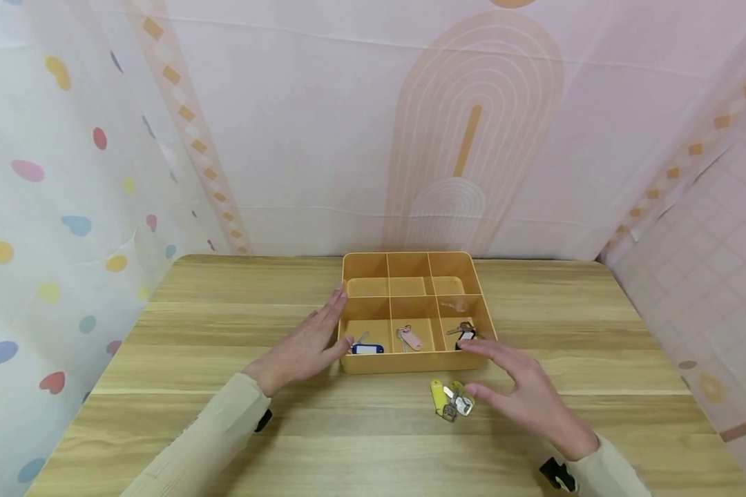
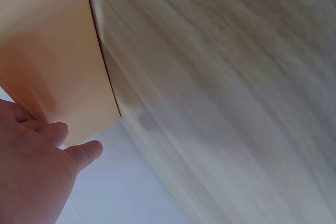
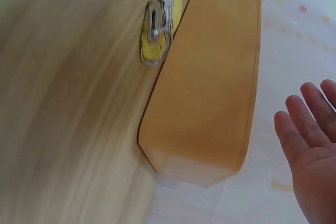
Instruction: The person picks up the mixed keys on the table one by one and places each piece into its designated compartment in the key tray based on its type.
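An orange organizer box [image 1: 404,362] with two rows of three compartments stands on the table. Against its left side rests my left hand [image 1: 304,348], fingers extended along the rim and thumb at the front left corner. My right hand [image 1: 528,386] hovers by the front right corner with fingers stretched out and nothing in them. Keys with yellow tags [image 1: 438,397] lie on the wood before the box, near the right thumb. The front row holds a key with a blue tag [image 1: 368,350] at left, a pink-tagged key [image 1: 412,338] in the middle and a black-tagged key [image 1: 465,330] at right.
The wooden table [image 1: 255,297] reaches back to a patterned curtain [image 1: 311,138]. Another curtain with coloured dots [image 1: 56,207] hangs along the left side. Back-row compartments [image 1: 408,264] have tall walls, with their near floor partly hidden by the divider.
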### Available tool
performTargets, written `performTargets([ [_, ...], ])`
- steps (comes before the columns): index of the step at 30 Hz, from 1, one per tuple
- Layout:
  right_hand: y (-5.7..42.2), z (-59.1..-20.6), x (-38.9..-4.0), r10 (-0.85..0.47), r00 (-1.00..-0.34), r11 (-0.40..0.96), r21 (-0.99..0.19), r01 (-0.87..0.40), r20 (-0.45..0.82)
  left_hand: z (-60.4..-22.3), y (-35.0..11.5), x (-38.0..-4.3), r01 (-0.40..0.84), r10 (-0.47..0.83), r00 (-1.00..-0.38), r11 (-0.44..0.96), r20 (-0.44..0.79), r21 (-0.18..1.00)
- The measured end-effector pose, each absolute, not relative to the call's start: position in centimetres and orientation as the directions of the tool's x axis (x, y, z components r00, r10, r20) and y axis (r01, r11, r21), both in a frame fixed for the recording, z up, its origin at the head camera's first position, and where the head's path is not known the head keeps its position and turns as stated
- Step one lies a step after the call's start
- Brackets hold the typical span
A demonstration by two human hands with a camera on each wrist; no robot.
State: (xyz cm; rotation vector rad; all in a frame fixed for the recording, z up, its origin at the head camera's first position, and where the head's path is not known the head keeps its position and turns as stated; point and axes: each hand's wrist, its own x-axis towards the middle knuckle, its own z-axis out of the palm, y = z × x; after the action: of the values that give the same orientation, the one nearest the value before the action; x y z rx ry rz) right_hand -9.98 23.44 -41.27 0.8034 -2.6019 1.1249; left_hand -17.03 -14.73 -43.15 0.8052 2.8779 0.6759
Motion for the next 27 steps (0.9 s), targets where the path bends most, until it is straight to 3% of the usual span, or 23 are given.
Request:
performTargets([
  [9, 22.8, -42.6, -9.5, -0.474, -0.780, 0.499, -0.605, -0.620, 0.408, -43.1, -14.7, -17.0, 0.477, 0.513, -0.857, 0.762, 0.041, 0.438],
  [27, 22.1, -44.9, -9.5, -0.558, -0.783, 0.491, -0.650, -0.580, 0.277, -43.1, -14.8, -17.0, 0.478, 0.514, -0.857, 0.765, 0.038, 0.432],
])
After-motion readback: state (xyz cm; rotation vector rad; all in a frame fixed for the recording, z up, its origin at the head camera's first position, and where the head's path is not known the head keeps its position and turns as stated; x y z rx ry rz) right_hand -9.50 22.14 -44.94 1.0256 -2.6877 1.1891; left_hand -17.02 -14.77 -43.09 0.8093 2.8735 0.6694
